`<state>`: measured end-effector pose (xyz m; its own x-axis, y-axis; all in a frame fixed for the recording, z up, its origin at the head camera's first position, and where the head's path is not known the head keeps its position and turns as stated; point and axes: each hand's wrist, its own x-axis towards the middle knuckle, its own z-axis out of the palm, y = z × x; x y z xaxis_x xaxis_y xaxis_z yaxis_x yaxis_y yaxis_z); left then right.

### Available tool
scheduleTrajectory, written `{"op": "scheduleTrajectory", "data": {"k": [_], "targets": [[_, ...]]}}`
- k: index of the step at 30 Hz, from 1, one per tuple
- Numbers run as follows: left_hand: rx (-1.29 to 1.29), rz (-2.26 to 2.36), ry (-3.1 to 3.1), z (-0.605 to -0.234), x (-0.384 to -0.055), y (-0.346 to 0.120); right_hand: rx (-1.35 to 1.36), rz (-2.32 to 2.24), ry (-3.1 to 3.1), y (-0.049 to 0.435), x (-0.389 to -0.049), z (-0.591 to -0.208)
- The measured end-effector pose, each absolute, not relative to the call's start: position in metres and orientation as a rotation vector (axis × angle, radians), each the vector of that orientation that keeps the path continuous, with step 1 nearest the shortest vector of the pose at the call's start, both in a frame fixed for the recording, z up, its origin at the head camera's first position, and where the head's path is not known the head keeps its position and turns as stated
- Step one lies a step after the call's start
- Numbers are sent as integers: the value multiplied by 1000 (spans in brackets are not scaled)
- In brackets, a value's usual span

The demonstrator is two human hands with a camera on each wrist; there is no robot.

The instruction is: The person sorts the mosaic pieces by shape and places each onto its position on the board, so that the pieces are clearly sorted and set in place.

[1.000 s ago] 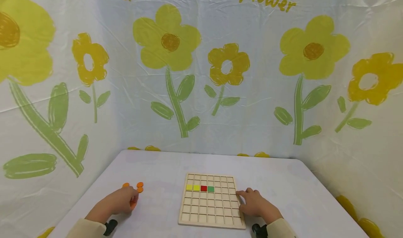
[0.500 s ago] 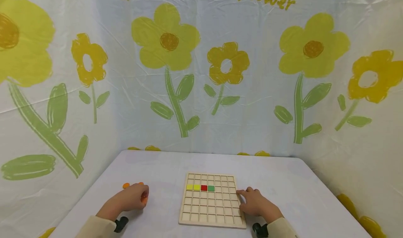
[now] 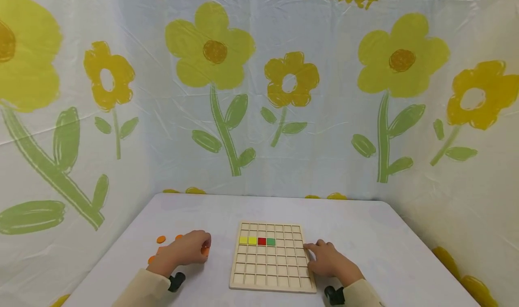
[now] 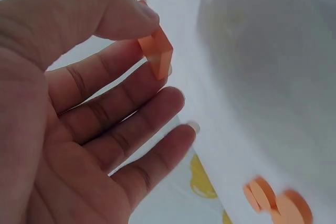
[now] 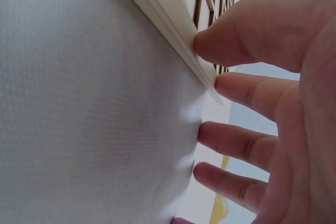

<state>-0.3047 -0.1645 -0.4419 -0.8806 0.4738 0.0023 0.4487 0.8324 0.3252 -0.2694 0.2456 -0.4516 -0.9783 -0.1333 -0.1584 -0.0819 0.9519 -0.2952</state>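
My left hand is over the table left of the wooden grid board. Between thumb and fingers it pinches a small flat-sided orange tile, the other fingers loosely extended. On the right, my right hand rests at the board's right edge, its thumb and index fingertip touching the rim in the right wrist view. One row of the board carries two yellow tiles, a red tile and a green tile, side by side from the left.
Several orange pieces lie at the table's left, among them a round orange disc, partly hidden by the left hand and forearm. The white table meets a flower-printed curtain at the back and sides.
My left hand has moved right from the orange pieces toward the board, carrying the orange tile. More orange pieces show behind it. My right hand stays at the board's edge.
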Motion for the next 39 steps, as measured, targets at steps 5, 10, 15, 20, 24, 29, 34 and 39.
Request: {"op": "scheduleTrajectory", "data": {"k": [5, 10, 15, 20, 24, 29, 34, 39], "targets": [[671, 450, 2929, -440, -312, -144, -164, -437, 2925, 248, -271, -453], [713, 414, 2959, -441, -318, -129, -141, -440, 2914, 248, -272, -454], [722, 429, 2962, -442, -324, -116, -129, -433, 2917, 247, -272, -452], [726, 460, 2938, -441, -327, -103, -125, -444, 2906, 248, -271, -451], [741, 479, 2924, -439, -327, -93, -122, -438, 2899, 248, -272, -453], [825, 535, 2925, -439, -328, -83, -108, -432, 2907, 247, -273, -454], [900, 598, 2903, -441, -330, -75, -103, -428, 2908, 247, -273, -455], [941, 620, 2892, -441, -331, -66, -100, -432, 2904, 246, -273, -454]]}}
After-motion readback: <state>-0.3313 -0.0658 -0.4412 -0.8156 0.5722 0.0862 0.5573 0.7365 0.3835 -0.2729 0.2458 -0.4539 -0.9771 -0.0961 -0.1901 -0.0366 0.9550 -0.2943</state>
